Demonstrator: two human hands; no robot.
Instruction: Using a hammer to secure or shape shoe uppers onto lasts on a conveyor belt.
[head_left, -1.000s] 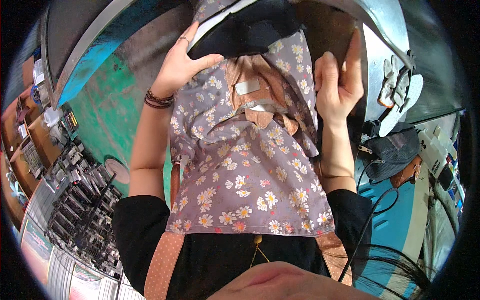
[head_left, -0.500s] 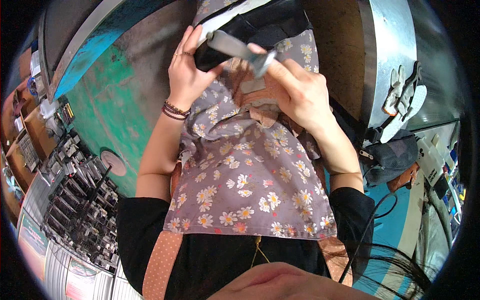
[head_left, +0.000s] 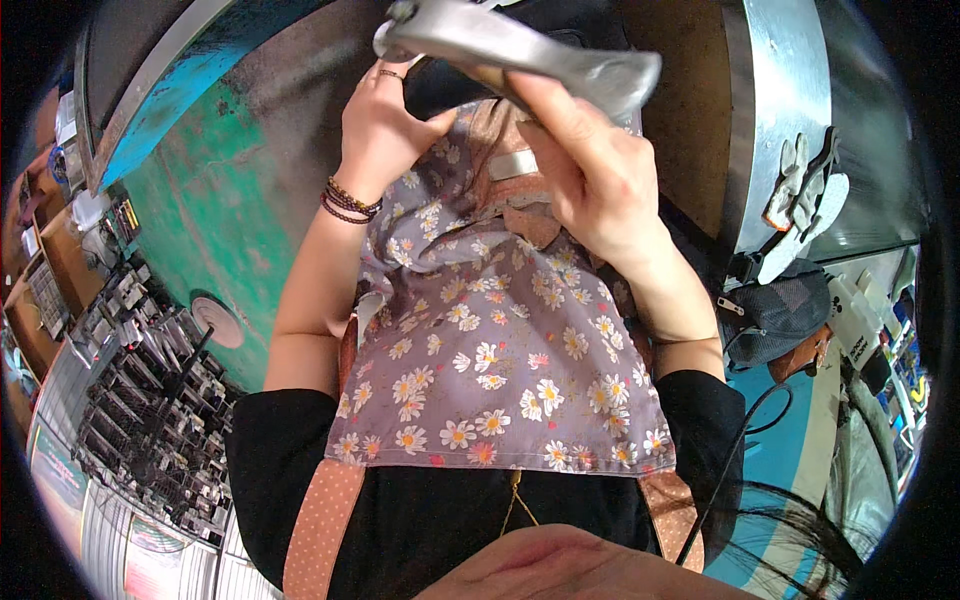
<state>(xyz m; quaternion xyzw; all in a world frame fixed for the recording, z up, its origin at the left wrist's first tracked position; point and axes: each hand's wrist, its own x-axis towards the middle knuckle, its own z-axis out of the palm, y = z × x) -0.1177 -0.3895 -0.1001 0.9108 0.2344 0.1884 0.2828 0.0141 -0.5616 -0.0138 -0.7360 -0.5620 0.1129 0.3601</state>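
"Where's the metal part [head_left: 560, 55]?"

"Top centre of my frame, blurred. I see the right hand [head_left: 605, 180] curled around its lower edge."

"And the left hand [head_left: 385, 140]?"

"Half open, thumb spread, beside the part's rounded end; I can't tell whether it grips anything."

"Handling?"

"Probably stiff, fairly heavy, slippery. I'd hold its middle."

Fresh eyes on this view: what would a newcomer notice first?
Probably the shiny metal tool across the top, partly blurred, held in the right hand, its rounded end near the left hand. Next, the daisy-patterned apron filling the middle, then the green floor at left.
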